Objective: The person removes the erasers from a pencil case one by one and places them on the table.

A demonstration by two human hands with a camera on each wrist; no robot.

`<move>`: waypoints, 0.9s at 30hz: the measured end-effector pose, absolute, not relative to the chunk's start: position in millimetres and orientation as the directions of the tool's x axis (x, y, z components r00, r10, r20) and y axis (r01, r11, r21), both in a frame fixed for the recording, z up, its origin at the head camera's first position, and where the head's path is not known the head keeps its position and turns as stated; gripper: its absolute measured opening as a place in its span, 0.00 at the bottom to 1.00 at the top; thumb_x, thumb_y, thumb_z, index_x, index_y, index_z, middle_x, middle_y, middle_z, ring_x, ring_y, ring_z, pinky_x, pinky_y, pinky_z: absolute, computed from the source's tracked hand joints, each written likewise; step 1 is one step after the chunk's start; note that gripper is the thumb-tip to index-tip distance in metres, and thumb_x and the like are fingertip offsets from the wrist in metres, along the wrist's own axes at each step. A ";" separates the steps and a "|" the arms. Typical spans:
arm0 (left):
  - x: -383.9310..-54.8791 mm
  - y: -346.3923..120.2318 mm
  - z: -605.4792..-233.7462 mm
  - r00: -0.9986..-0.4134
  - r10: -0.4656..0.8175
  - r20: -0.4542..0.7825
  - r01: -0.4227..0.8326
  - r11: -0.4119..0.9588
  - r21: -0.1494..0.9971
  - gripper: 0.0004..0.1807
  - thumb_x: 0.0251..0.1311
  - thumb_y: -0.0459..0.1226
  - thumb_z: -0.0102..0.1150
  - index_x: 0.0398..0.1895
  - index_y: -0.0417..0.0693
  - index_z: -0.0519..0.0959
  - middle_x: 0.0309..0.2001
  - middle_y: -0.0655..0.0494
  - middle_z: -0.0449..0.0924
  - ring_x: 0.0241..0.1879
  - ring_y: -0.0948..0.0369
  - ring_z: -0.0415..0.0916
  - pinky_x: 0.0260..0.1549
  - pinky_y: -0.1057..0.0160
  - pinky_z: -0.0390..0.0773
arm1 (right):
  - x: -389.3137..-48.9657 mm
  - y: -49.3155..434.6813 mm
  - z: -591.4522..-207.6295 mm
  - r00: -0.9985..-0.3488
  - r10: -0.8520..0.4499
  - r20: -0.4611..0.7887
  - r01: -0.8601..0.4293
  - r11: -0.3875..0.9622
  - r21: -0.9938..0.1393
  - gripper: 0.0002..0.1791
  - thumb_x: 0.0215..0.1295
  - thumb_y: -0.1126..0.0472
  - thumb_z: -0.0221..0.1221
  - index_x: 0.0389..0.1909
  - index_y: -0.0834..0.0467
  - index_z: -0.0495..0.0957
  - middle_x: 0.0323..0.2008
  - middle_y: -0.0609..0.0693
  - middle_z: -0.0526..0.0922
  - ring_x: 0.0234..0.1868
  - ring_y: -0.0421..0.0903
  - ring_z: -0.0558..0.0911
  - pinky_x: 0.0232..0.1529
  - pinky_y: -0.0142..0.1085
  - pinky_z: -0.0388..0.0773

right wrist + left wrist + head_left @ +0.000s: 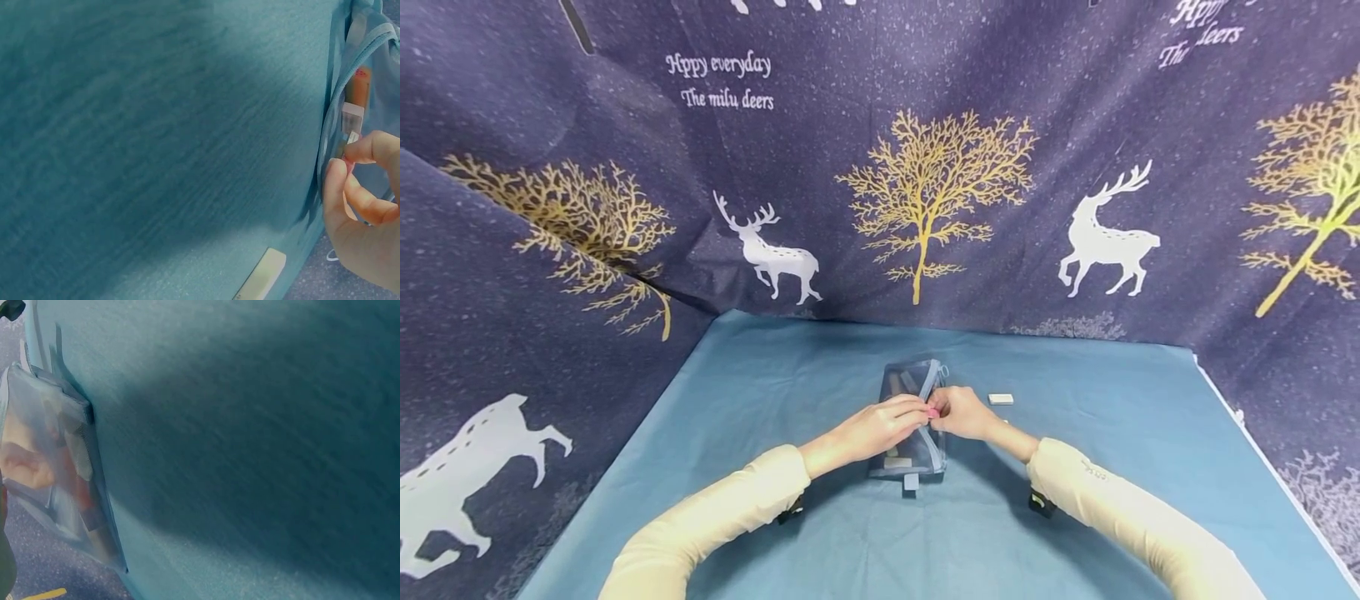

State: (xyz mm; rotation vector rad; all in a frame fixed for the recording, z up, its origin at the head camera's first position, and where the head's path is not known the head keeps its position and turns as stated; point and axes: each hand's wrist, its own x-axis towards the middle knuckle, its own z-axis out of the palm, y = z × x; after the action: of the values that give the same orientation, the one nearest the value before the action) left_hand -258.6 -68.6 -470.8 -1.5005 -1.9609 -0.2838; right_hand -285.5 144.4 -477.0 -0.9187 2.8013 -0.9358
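A blue-grey see-through zip pouch [887, 446] lies on the table with its zip open. My left hand [880, 429] grips the near side of its opening and draws it aside; the thumb is hidden. Over the opening, my right hand [962, 412] pinches a small pink object [933, 413] between thumb and index finger. Its kind is unclear, and the two hands' fingertips nearly meet there. Inside the pouch, the right wrist view shows an orange stick-like item [358, 87] with a clear end. More items [78, 453] show through the mesh in the left wrist view.
A small white block [1001, 399] lies on the blue tablecloth [775, 375], right of the pouch. The pouch's ring [944, 372] is at its far end, and a grey tab [912, 482] sticks out at the near end. A dark printed curtain [820, 167] stands behind the table.
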 end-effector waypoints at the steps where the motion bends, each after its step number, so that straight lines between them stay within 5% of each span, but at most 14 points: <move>1: -258.4 -68.9 -471.0 -0.137 0.786 0.603 0.922 0.323 -0.211 0.13 0.57 0.32 0.56 0.47 0.44 0.78 0.49 0.53 0.79 0.52 0.58 0.75 0.53 0.72 0.73 | -285.5 144.4 -477.4 -0.822 -0.554 0.133 -0.522 0.639 -0.566 0.06 0.45 0.63 0.62 0.27 0.53 0.78 0.22 0.45 0.82 0.24 0.33 0.76 0.26 0.24 0.74; 14: -256.7 -67.8 -474.4 -0.141 0.782 0.608 0.925 0.324 -0.201 0.13 0.57 0.33 0.56 0.46 0.45 0.78 0.48 0.53 0.79 0.52 0.60 0.75 0.54 0.73 0.72 | -283.9 151.2 -479.1 -0.771 -0.599 0.217 -0.591 0.546 -0.594 0.06 0.42 0.63 0.61 0.25 0.53 0.77 0.21 0.42 0.80 0.23 0.32 0.76 0.24 0.25 0.75; 27: -256.5 -68.5 -473.9 -0.164 0.774 0.612 0.910 0.358 -0.210 0.12 0.54 0.35 0.60 0.44 0.47 0.79 0.46 0.54 0.80 0.51 0.61 0.75 0.50 0.72 0.75 | -284.5 161.1 -476.3 -0.812 -0.571 0.120 -0.519 0.612 -0.596 0.09 0.44 0.65 0.63 0.27 0.50 0.78 0.24 0.45 0.82 0.25 0.36 0.79 0.26 0.25 0.76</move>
State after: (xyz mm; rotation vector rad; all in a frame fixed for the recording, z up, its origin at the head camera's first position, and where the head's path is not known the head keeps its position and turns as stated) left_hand -256.5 -68.5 -473.9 -1.4576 -1.9783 -0.2701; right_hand -284.5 161.1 -476.3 -0.9306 2.7464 -0.9752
